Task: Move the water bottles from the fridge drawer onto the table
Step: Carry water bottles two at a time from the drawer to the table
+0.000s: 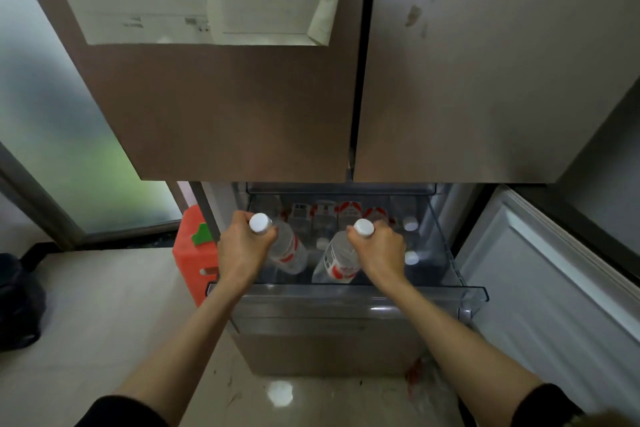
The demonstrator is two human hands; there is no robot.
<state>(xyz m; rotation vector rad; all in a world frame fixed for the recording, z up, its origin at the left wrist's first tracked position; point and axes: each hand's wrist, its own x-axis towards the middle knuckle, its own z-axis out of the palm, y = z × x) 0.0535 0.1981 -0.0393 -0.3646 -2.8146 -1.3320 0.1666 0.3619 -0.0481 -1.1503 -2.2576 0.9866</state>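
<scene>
1. Fridge drawer pulled out below the two closed upper doors; clear plastic walls, front rim nearest the camera.
2. Left hand over the drawer's left side. Grip clenched round the neck of a water bottle, just under its white cap. Bottle tilted, base leaning toward the drawer's middle; red-and-white label visible on its body.
3. Right hand over the drawer's middle. Grip clenched round the neck of a second water bottle, white cap showing above the fingers. This bottle also tilted, base leaning left, so the two bases lie near each other.
4. Cannot tell whether either bottle's base still touches the drawer floor.
5. More bottles stand in a row along the back of the drawer, red labels facing forward. Two further white caps at the right side, one behind the other.
6. Right lower door swung open, white inner lining toward the drawer.
7. Red-orange container with a green patch on the floor, just left of the drawer.
8. Dark bag at the far left on the pale floor.
9. Both forearms bare; dark sleeves at the bottom edge.
</scene>
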